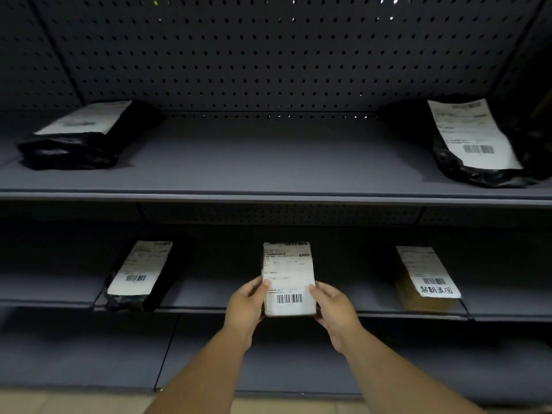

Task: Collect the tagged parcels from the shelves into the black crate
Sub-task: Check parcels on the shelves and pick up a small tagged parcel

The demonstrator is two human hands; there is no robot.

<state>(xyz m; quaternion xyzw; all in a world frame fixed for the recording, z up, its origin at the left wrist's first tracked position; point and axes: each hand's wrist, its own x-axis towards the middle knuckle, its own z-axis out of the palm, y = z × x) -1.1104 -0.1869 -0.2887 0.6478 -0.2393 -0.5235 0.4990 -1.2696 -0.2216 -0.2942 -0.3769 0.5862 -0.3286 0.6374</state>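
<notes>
Parcel (pixel 289 279) with a white barcode label sits at the middle shelf's (pixel 388 315) near edge. Left hand (pixel 246 306) and right hand (pixel 334 309) both grip its sides, thumbs on top.

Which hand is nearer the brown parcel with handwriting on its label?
Right. The right hand grips the white parcel, beside the brown parcel; the left hand holds that white parcel's far side.

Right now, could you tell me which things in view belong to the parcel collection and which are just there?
Part of the job:
- white parcel, gripped by left hand and right hand
- black bag parcels
- brown box parcel with handwritten label

Just there:
- upper shelf
- pegboard back panel

The black crate is not in view.
</notes>
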